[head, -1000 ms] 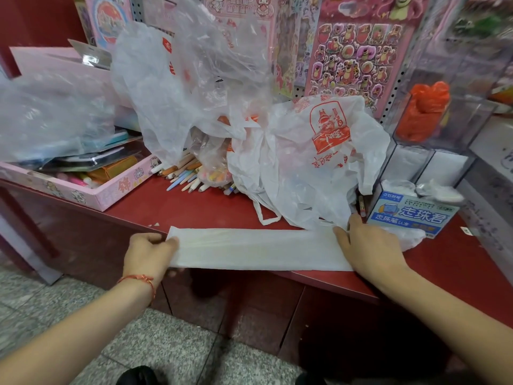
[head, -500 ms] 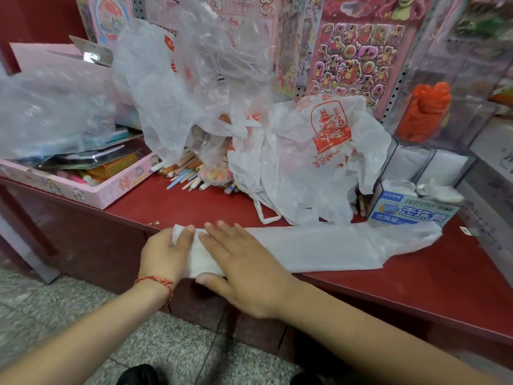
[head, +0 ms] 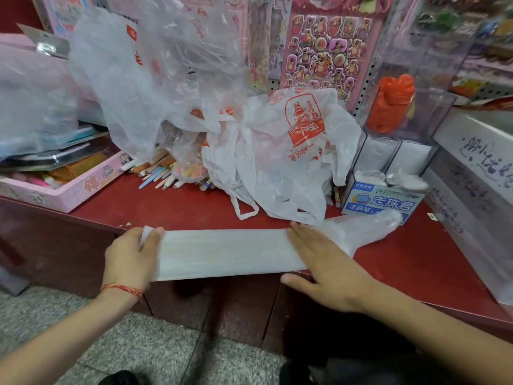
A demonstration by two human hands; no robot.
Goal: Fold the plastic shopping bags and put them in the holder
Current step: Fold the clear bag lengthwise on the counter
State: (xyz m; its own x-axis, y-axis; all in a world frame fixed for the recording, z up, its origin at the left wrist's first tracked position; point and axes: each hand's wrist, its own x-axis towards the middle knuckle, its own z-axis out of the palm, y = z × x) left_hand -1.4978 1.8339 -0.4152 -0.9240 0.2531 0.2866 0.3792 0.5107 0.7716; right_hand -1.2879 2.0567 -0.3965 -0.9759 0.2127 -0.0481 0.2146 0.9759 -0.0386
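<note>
A white plastic bag (head: pixel 227 254), flattened into a long smooth strip, lies at the front edge of a red counter (head: pixel 416 262), left of a blue box (head: pixel 380 202). The left hand (head: pixel 130 257) pinches the end far from the box. The right hand (head: pixel 327 262) lies flat, fingers straight, pressing the nearer end. Toward the box the bag's tail is puffed and crinkled. Such slick film may spring open or slide off if pressure eases. A clear holder (head: pixel 435 107) stands behind the box.

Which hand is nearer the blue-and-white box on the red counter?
Right. The right hand presses flat on the folded bag, in front and left of the blue-and-white box; the left hand grips the bag's far end.
</note>
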